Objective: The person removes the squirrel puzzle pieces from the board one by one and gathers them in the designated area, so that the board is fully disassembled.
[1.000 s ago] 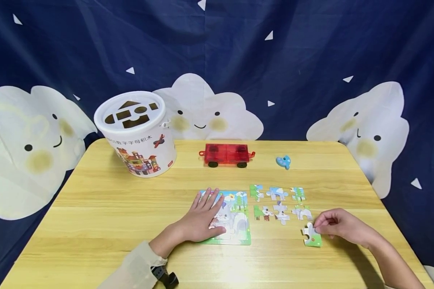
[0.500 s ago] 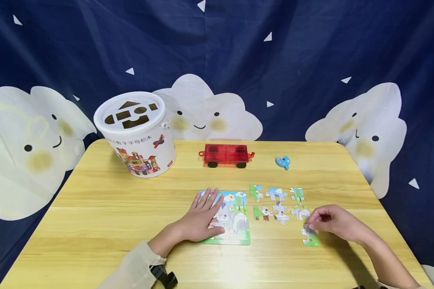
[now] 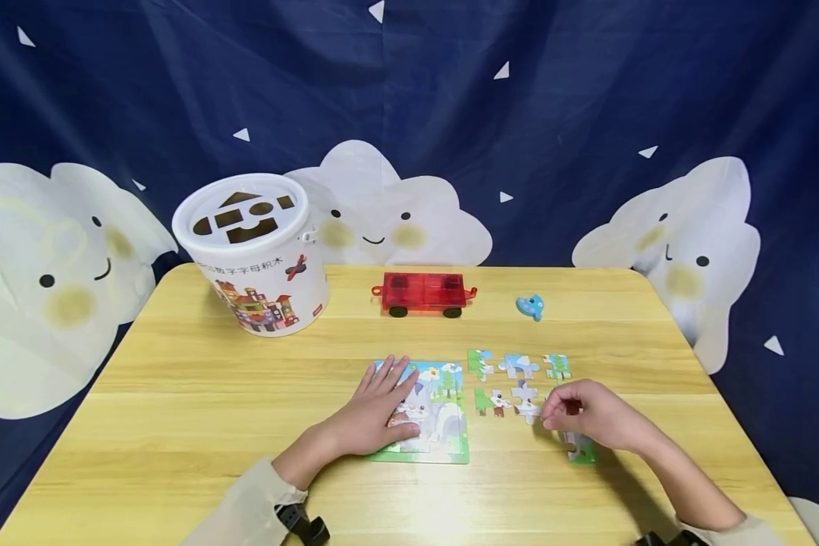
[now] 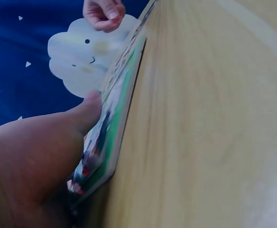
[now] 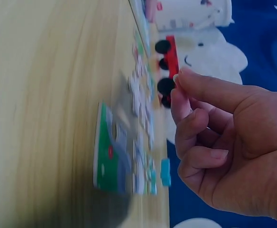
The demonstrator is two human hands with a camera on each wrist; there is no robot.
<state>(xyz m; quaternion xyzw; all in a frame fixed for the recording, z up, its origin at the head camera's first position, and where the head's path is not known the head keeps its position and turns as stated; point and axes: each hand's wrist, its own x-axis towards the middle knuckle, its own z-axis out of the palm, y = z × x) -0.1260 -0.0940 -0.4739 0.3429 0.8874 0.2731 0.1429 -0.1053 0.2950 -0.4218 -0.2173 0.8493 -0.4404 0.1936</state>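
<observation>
My left hand (image 3: 371,417) lies flat with spread fingers on a square puzzle board (image 3: 447,425) picturing a grey animal. In the left wrist view the thumb (image 4: 84,114) reaches along the board's top. To the right, my right hand (image 3: 597,413) hovers over loose jigsaw pieces, fingers curled, thumb and index tips together with nothing seen between them. Partly beneath it lies a green-and-grey corner piece (image 5: 104,154). Near its fingertips is a piece with an animal's face (image 3: 527,409). The hand hides another piece in the head view.
More jigsaw pieces (image 3: 517,365) sit in two rows beside the board. Behind them stand a red toy wagon (image 3: 423,293) and a small blue whale-shaped toy (image 3: 531,306). A white block bucket (image 3: 259,265) with a shape-hole lid stands back left on the wooden table (image 3: 211,425).
My right hand has let go of the corner piece, then moved left and slightly up over the other pieces. The left hand has stayed on the board.
</observation>
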